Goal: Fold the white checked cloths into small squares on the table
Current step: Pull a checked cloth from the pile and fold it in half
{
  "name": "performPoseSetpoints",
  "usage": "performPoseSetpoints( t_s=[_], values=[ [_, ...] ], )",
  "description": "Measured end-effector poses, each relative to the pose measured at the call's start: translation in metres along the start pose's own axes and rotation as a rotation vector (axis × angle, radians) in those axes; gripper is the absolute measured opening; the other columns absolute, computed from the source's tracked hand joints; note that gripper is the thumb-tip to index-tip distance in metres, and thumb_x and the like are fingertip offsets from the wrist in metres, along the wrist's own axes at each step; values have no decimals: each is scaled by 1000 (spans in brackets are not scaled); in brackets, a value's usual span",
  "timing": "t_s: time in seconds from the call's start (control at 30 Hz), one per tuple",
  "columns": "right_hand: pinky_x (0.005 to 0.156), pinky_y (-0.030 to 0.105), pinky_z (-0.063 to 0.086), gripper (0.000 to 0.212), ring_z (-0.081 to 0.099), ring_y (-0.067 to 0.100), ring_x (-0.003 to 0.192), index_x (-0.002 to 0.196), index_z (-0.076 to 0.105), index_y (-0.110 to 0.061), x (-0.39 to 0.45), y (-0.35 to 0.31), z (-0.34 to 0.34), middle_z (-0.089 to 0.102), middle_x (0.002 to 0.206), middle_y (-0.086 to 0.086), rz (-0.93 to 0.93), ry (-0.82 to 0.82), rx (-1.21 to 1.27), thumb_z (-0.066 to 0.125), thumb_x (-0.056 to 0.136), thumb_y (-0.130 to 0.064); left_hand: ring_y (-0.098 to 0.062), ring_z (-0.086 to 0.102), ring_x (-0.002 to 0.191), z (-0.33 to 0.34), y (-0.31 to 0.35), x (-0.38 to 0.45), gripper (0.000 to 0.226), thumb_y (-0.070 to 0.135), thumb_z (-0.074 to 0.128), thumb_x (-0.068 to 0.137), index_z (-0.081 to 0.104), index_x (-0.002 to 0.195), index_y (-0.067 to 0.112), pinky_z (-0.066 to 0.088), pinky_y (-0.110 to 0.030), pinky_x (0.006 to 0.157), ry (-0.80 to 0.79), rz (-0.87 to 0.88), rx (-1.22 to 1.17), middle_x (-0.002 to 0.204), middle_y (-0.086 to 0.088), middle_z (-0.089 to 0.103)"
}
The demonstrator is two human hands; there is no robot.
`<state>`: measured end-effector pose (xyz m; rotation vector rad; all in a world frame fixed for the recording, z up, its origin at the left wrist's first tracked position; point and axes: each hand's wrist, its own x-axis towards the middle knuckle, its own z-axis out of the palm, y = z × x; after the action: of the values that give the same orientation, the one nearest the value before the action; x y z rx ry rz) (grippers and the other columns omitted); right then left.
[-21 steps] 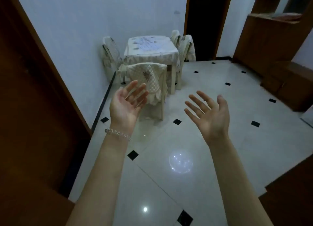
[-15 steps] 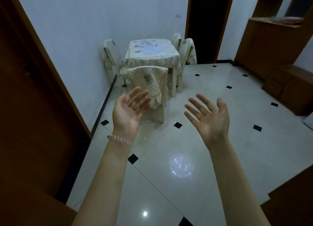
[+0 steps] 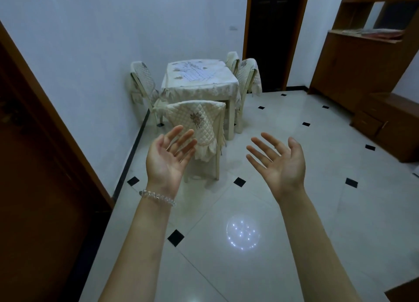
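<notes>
Pale glossy floor tiles (image 3: pixel 283 211) with small black diamond insets stretch toward a square table (image 3: pixel 230 114) standing against the far wall, draped in a cream tablecloth, with white checked cloths (image 3: pixel 196 74) lying flat on its top and quilted-covered chairs (image 3: pixel 199 125) around it. Well short of the table, the left hand (image 3: pixel 166 160) and right hand (image 3: pixel 280 162) are raised palm-up with fingers spread and relaxed, holding nothing. A clear bead bracelet (image 3: pixel 157 197) circles the left wrist.

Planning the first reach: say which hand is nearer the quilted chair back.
Left. The left hand overlaps the quilted chair back in view; the right hand hangs off to its right, over the floor.
</notes>
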<state>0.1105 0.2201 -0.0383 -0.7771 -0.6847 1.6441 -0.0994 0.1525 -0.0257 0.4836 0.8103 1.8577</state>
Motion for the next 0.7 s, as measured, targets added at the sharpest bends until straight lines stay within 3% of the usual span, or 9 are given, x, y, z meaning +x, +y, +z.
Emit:
performPoseSetpoints(
  t_s=[0.3,0.7],
  values=[
    [96,49,49,54,65,35,107,122,60,-5,135,-12,60,68,113,18,-86,60,60,29,101,-44,-31,60,112,22,27,169,44,33,29,99,60,118,8,45,-41,98,-100,-29,-6,118,-17,65],
    [97,49,48,53,65,36,107,120,61,-4,321,-16,51,68,113,19,-50,162,46,30,100,-43,-31,64,105,57,-39,352,43,32,29,99,61,115,7,46,-41,97,-52,-131,-10,110,-17,68]
  ],
)
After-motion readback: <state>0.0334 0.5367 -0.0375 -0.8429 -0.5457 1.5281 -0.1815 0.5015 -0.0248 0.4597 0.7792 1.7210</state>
